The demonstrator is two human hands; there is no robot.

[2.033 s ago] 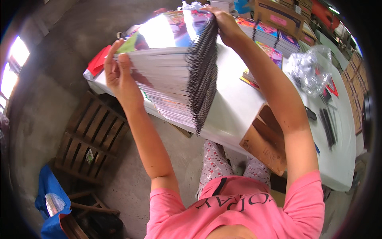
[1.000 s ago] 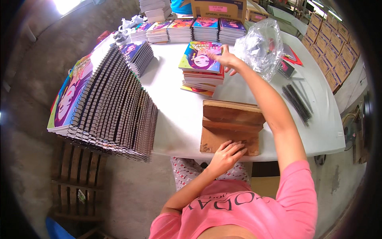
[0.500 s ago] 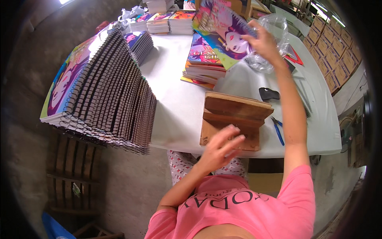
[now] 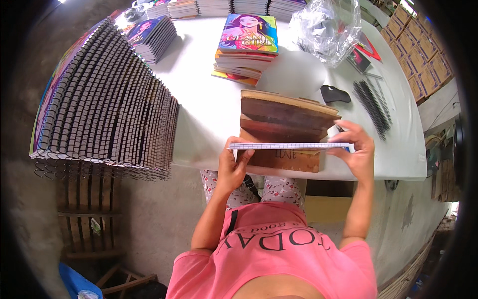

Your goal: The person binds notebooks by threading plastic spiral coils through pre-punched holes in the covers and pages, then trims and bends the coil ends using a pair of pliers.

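Observation:
A notebook [image 4: 289, 146] is held on edge across the front of a wooden stand [image 4: 284, 130], its long edge up. A row of small holes seems to run along that edge; no coil shows on it. My left hand [image 4: 231, 167] is closed on its left end, thumb on the near side. Around its right end my right hand [image 4: 359, 149] curls, thumb near and fingers far. Beyond the stand lies a stack of notebooks [image 4: 247, 37] with a colourful drawn figure on the top cover.
A tall row of coil-bound notebooks [image 4: 109, 104] stands at the left table edge, a smaller pile [image 4: 151, 39] behind it. On the right lie black coils [image 4: 369, 107], a black curved piece [image 4: 334, 93] and a clear plastic bag [image 4: 326, 32]. Cartons [image 4: 418, 55] are stacked beyond.
My right hand has brought the notebook from above the far stack down to the stand, turning it on edge. My left hand, open before, has closed on its left end. The view has shifted.

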